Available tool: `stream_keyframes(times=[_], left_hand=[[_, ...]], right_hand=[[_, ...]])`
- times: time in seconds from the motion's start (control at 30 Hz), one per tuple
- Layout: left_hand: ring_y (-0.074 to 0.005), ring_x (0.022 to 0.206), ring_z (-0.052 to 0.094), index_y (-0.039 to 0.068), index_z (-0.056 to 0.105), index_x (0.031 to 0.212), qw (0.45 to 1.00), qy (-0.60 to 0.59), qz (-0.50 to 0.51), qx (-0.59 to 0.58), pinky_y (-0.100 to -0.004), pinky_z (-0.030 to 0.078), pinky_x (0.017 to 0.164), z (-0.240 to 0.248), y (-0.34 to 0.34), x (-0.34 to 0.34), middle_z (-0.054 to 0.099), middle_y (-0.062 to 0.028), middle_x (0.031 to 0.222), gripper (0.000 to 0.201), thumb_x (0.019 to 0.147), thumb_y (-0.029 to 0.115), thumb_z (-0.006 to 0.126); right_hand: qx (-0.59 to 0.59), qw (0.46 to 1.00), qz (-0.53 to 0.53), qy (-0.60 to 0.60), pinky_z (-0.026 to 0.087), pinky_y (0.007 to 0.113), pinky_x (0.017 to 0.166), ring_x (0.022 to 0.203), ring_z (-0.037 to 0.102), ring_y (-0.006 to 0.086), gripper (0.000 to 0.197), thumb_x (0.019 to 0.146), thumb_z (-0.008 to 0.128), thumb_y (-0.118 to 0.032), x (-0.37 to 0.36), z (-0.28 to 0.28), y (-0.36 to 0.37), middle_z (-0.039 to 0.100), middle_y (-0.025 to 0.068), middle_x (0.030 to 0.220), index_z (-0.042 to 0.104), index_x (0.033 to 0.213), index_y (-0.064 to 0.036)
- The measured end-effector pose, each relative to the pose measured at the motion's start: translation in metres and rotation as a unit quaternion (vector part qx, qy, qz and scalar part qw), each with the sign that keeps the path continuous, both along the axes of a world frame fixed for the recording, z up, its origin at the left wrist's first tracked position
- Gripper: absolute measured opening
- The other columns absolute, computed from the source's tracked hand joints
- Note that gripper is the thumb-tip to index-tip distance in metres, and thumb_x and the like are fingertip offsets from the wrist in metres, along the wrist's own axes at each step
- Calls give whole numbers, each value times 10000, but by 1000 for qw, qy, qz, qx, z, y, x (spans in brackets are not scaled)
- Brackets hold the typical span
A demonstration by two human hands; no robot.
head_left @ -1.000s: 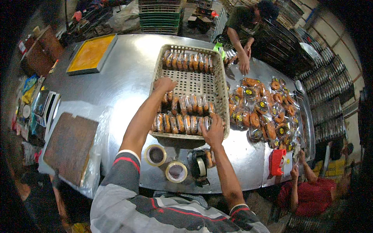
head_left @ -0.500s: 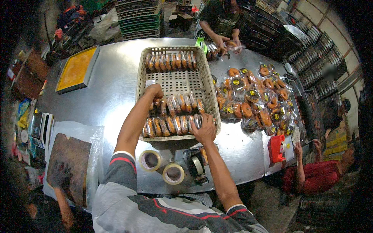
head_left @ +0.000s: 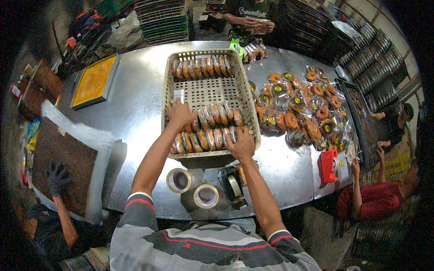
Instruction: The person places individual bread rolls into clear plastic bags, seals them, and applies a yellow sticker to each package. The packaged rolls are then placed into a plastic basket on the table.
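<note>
A pale plastic crate holds rows of clear-wrapped doughnuts standing on edge. One row is at its far end; two more, a middle row and a near row, fill the near part. My left hand reaches over the crate's left wall, fingers curled at the left end of the middle row; what they hold is hidden. At the near row's right end, my right hand has its thumb and fingers around the last wrapped doughnut. A white slip of paper lies beyond my left hand.
Two tape rolls and a black tape dispenser lie nearest me. Wrapped doughnuts heap at right, beside a red dispenser. A yellow-filled tray sits far left. Co-workers stand around; one gloved hand touches a brown board.
Both hands stay at the doughnut rows, the left shifting slightly nearer. The co-worker across has lifted a package off the table. At left, the plastic sheet and brown board have been moved.
</note>
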State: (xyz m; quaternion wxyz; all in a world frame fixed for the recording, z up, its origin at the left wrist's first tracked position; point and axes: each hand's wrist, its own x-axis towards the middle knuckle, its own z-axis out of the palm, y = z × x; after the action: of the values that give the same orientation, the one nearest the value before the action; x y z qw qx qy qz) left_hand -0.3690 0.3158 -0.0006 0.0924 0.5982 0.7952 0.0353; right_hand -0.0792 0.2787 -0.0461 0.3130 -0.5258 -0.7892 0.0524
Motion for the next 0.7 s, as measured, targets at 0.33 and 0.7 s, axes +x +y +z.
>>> stream_keyframes(times=[0.33, 0.7], left_hand=[[-409, 1331, 503, -13, 559, 1396, 967, -240, -85, -7, -489, 405, 1108, -101, 126, -9, 534, -259, 1428, 1005, 824, 814, 554], [-304, 1259, 580, -16, 646, 1314, 852, -445, -230, -152, -398, 408, 1099, -87, 155, 90, 616, -214, 1354, 828, 880, 689, 617]], right_hand=[[-4, 1000, 27, 2, 539, 481, 785, 923, 650, 376, 428, 841, 716, -397, -6, 11, 0, 610, 172, 1044, 670, 1094, -55], [-11, 1000, -20, 1, 496, 482, 792, 932, 608, 360, 488, 845, 713, -440, 1, 1, 1, 571, 163, 1032, 640, 1098, -29]])
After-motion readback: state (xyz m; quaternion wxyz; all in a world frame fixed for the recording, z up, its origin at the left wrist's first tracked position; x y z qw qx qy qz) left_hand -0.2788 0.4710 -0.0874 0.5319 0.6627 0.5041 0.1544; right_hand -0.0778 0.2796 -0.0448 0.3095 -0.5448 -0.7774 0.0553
